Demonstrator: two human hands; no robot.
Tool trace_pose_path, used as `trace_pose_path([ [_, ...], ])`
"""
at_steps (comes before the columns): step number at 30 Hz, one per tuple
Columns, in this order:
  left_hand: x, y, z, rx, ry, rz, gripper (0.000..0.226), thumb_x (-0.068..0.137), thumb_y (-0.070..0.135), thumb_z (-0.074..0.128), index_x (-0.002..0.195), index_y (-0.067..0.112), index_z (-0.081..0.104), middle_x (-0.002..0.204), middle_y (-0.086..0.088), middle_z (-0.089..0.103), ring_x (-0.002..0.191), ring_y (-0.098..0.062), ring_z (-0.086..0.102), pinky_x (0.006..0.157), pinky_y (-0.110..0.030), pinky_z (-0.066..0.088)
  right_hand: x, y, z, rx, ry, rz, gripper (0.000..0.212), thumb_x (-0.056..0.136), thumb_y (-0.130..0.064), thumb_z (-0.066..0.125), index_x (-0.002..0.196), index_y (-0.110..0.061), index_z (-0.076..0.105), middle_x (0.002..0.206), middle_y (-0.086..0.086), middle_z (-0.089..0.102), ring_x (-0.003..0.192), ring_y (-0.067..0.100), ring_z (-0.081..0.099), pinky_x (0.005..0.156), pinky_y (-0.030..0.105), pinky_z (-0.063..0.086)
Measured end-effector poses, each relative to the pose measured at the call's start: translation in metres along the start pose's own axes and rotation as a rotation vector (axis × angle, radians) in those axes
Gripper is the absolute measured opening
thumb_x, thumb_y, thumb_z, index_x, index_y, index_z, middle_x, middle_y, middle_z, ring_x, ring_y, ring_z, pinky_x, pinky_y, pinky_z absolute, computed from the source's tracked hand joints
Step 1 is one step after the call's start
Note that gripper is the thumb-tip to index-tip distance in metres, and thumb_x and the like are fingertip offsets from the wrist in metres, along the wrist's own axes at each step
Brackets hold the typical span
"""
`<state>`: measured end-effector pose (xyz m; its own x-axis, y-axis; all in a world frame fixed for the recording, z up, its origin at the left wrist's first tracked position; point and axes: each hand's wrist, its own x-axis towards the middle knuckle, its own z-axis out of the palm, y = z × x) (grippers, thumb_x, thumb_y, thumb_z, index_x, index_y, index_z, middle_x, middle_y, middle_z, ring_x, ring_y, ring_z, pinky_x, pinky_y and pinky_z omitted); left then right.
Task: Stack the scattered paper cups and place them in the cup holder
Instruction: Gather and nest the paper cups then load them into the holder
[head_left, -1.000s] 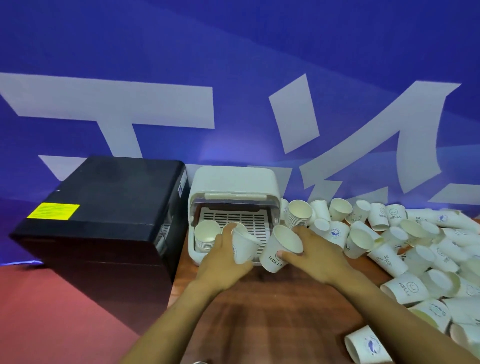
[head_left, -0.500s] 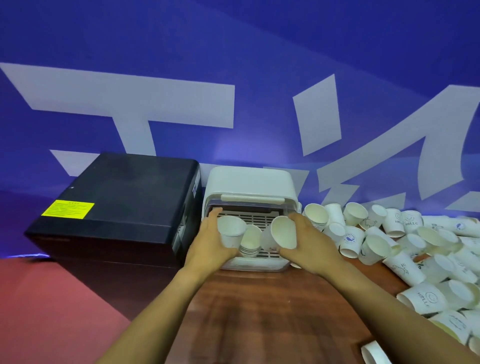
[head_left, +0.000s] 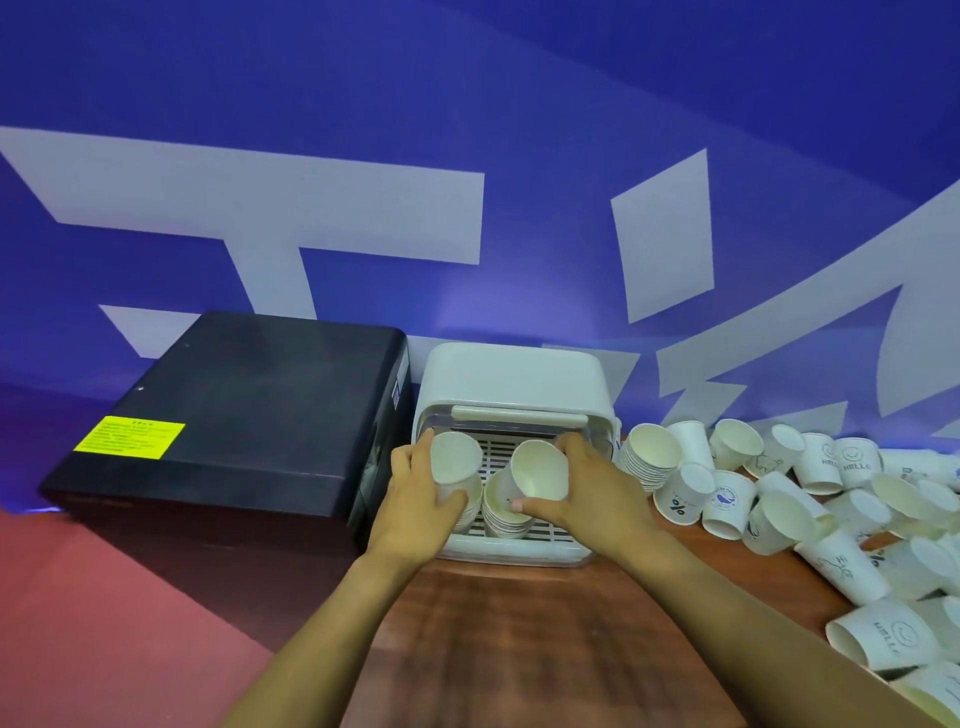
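Black box (head_left: 228, 410) at tabletop's left edge. In the cup holder (head_left: 511, 384), left hand (head_left: 415, 499) grips a cup (head_left: 454, 462), right hand (head_left: 587, 493) grips another cup (head_left: 537, 470) over two short stacks (head_left: 501, 512) (barely started). Loose cups (head_left: 810, 499) crowd the right edge.

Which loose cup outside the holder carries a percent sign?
The cup with the percent sign, lying just right of the cup holder, below the nested stack.

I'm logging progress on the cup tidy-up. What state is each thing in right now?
White plastic cup holder: front open, two stacks inside.
Left hand: grips a white paper cup on the left stack.
Right hand: holds a tilted paper cup.
Loose paper cups: scattered on the wooden table.
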<state>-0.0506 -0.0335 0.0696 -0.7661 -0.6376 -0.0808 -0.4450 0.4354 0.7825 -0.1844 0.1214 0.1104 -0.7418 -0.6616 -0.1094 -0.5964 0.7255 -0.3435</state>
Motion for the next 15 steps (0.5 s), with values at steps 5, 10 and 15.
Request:
trace_pose_path([
  [5,0.005,-0.006,0.002,-0.055,0.03,0.035,0.071,0.083,0.023,0.067,0.143,0.028,0.028,0.131,0.003,0.031,0.106,-0.017,0.054,0.09,-0.029,0.046,0.009,0.0,0.01,0.002,-0.026,0.006,0.072,0.067,-0.073,0.062,0.116,-0.026,0.038,0.122,-0.004,0.055,0.103,0.021,0.058,0.07,0.03,0.042],
  [10,0.01,-0.007,0.003,-0.066,0.057,0.048,0.068,0.082,0.028,0.07,0.138,0.03,0.032,0.128,0.007,0.032,0.099,-0.013,0.053,0.084,-0.03,0.047,0.016,0.001,0.021,0.033,-0.051,-0.007,0.071,0.069,-0.072,0.061,0.12,-0.027,0.039,0.122,-0.005,0.056,0.103,0.02,0.058,0.078,0.034,0.049],
  [15,0.022,-0.012,0.01,-0.022,0.005,0.01,0.066,0.079,0.039,0.072,0.134,0.033,0.034,0.124,0.008,0.034,0.102,-0.016,0.054,0.086,-0.033,0.049,0.021,0.0,0.029,0.051,-0.079,-0.019,0.074,0.074,-0.066,0.06,0.134,-0.03,0.036,0.136,-0.007,0.046,0.119,0.018,0.051,0.09,0.033,0.046],
])
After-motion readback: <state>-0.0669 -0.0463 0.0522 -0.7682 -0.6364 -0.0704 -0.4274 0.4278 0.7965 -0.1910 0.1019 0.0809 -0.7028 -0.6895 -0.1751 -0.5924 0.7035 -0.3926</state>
